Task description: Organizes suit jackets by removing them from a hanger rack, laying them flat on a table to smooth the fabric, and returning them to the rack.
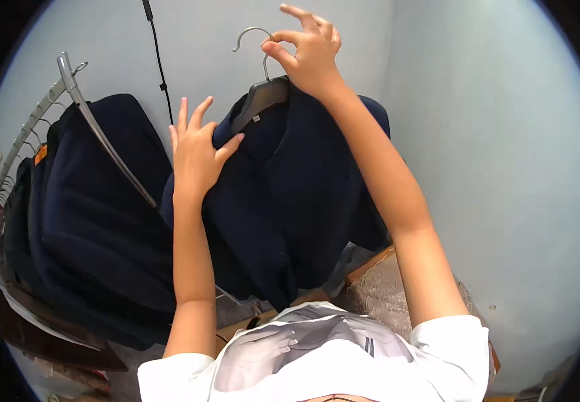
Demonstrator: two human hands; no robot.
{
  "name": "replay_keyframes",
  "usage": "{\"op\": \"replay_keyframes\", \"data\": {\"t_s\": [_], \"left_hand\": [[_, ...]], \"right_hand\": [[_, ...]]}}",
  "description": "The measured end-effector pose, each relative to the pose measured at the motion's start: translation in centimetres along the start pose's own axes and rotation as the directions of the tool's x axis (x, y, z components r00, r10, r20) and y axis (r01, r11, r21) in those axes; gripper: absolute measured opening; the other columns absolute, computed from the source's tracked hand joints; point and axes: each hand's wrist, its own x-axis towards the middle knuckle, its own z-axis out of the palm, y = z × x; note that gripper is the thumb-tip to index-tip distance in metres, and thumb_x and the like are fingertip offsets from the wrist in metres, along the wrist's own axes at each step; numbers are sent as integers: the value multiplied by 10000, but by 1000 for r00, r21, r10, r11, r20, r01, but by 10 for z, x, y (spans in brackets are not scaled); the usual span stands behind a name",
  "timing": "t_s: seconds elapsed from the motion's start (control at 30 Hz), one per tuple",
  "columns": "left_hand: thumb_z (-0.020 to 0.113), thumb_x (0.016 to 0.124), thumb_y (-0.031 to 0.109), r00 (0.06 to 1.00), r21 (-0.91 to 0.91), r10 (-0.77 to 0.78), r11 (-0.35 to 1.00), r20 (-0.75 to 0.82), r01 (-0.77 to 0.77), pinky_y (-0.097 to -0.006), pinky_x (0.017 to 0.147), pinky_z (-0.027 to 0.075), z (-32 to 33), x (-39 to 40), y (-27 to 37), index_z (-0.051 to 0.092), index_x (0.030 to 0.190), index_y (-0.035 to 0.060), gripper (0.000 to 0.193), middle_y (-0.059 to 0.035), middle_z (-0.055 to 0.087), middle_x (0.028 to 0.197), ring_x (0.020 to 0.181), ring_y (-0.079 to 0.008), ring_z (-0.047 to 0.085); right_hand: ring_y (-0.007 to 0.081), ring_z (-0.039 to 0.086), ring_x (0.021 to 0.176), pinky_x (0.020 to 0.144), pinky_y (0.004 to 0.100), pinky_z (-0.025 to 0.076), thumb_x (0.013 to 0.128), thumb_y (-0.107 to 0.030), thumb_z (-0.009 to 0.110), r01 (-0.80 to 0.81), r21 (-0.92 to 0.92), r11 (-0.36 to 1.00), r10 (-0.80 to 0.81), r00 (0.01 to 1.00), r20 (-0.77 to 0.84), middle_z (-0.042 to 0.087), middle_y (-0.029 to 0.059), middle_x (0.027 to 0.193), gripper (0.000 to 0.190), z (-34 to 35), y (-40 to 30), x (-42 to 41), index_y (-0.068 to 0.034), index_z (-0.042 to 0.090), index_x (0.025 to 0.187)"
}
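Observation:
A dark navy garment (315, 186) hangs in front of me on a grey hanger (267, 95) with a metal hook. My right hand (312, 55) pinches that hook between thumb and forefinger, its other fingers spread. At the garment's shoulder on the left, my left hand (197, 148) grips the cloth near the neckline, the thumb in front and the forefinger behind. A small white label (256, 118) shows inside the neck. The lower part of the garment drops towards my lap and is partly hidden by my arms.
On the left stands a metal clothes rack (34, 118) with several dark garments (104, 201) on hangers. Its metal bar (114, 151) slants towards the held garment. A black cable (159, 60) runs down the pale wall (491, 151). Patterned fabric (380, 291) lies at lower right.

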Motion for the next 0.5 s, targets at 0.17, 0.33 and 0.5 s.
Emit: {"op": "replay_keyframes", "data": {"t_s": [0.17,0.33,0.5], "left_hand": [[738,760,367,996,64,-55,997,77,50,-696,985,283,39,1,-34,651,754,-37,413,-89,433,1409,1400,-390,208],[747,740,394,993,66,-44,997,110,37,-727,943,300,59,3,-36,626,690,-32,446,-66,452,1389,1406,-379,201],[736,731,448,995,117,-21,993,98,10,-732,986,231,69,25,-34,648,674,-31,491,-47,471,1368,1408,-346,207]], "right_hand": [[316,213,1394,1108,593,-18,703,-620,663,-128,-143,981,191,743,641,363,118,1460,679,-1,53,-64,-103,664,1143],[298,327,1338,1103,632,55,617,-470,789,-231,-166,959,281,685,672,507,76,1332,597,4,115,-130,-64,661,1036],[281,365,1316,1108,622,76,638,-384,796,9,-102,995,52,812,581,542,8,1303,397,11,146,-109,-58,680,832]]}}
